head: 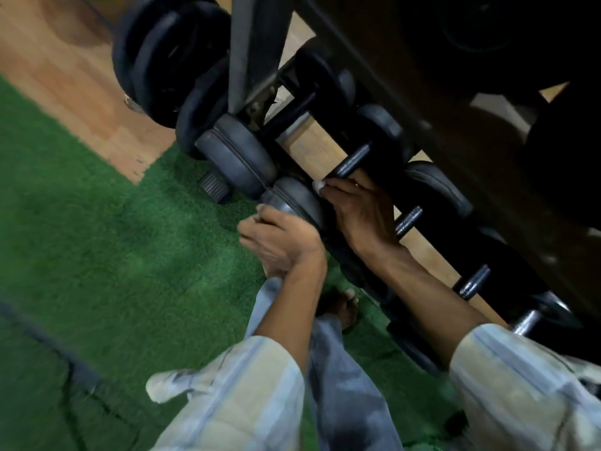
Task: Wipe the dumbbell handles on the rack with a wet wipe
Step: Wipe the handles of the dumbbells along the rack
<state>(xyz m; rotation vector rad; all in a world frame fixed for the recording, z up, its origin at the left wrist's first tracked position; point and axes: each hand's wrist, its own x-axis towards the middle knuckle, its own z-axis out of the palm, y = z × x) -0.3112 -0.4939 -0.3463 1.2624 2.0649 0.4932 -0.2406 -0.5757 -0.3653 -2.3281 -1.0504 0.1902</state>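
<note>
So the right hand (357, 209) is reaching into the bottom row of the dark metal dumbbell rack (257, 43), fingers (335, 185) curled over a dark steel dumbbell handle (353, 162). A little wad of white wet wipe (318, 186) pokes out at the fingertips, pinched against the near end of that bar, right where it meets the round black rubber dumbbell head (297, 200). My guess is the wipe is bunched small like that so it wraps the bar and can slide along it.

The left hand (279, 242) sits just below and beside those fingers, cupped round the outer face of that same rubber head. It looks like it's gripping the edge, probably to stop the dumbbell rolling in its cradle while the other hand scrubs. Things are a bit blurry there, so I can't say how tight that grip is.

Further along from the fingers, towards the person's striped pale sleeve (520, 369), more steel handles (471, 281) stick out between black heads, waiting their turn I'd guess. Past the fingers the other way, stacked black weight plates (169, 60) lean at the rack's end. Underneath it all is green artificial turf floor (97, 222) meeting light wooden flooring (65, 76), with a bare foot (341, 307) planted close under the rack.
</note>
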